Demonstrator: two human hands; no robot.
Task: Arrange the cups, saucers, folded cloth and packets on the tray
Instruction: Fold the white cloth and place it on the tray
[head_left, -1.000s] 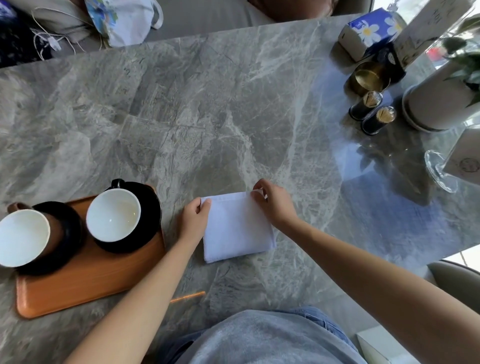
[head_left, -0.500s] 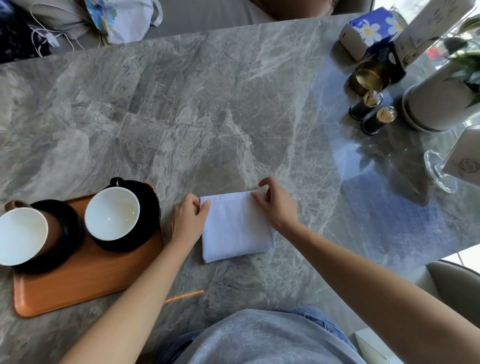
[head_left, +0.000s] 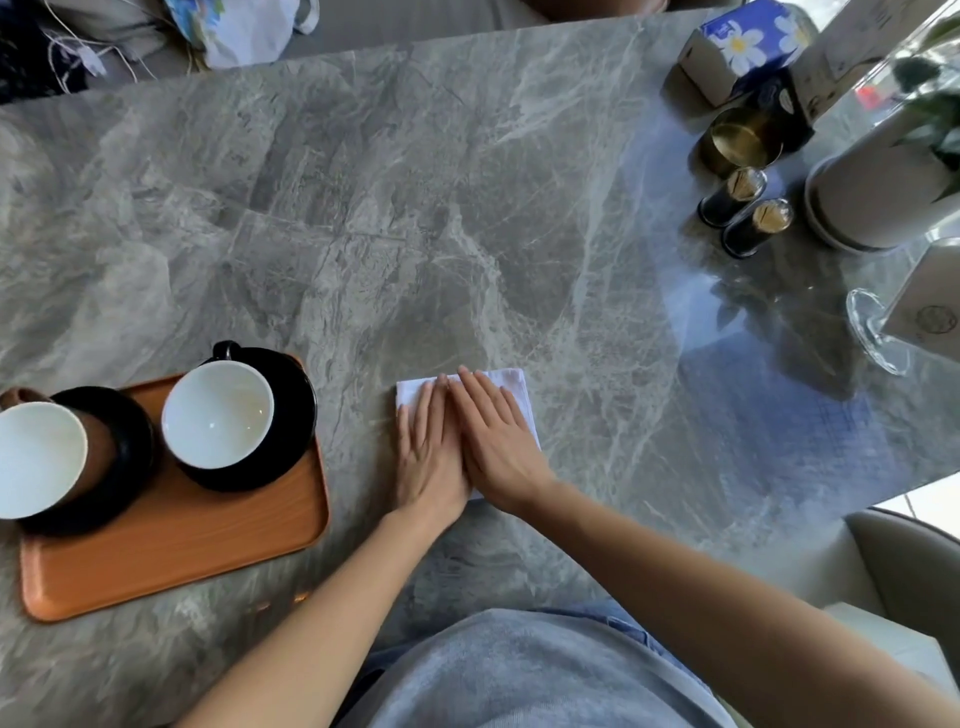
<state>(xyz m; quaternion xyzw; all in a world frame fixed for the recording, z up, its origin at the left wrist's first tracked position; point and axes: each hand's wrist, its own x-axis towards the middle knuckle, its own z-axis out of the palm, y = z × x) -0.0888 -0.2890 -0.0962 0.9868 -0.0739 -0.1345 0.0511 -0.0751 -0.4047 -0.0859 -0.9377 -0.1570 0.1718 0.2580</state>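
- step in hand: pressing the folded cloth (head_left: 511, 382) flat on the bench (head_left: 415, 208). it lies at about 6 o'clock of the bench, well clear of the tray (head_left: 171, 556) at 9 o'clock.
- left hand (head_left: 428, 452): grip fully spread, palm down on the left half of the cloth, holding nothing.
- right hand (head_left: 496, 441): grip likewise flat and spread, palm on the right half, side by side with the left and touching it.
- only the far edge and the right margin of the cloth show; the rest is under my palms.
- tray status: the black cup (head_left: 218, 413) sits on its black saucer (head_left: 296, 410) at the tray's 1 o'clock corner; the brown cup (head_left: 39, 457) sits on a second dark saucer (head_left: 130, 457) at the 10 o'clock side. the near strip, toward 6 o'clock, is bare.
- packets: none that i can identify.
- next move, as i judge it: pinch the cloth by two edges so the fold holds, lift it, carry it toward 9 o'clock and lay it on the bare strip without knocking the cups.
- risk: a one-sided pinch may let the layers fall open.
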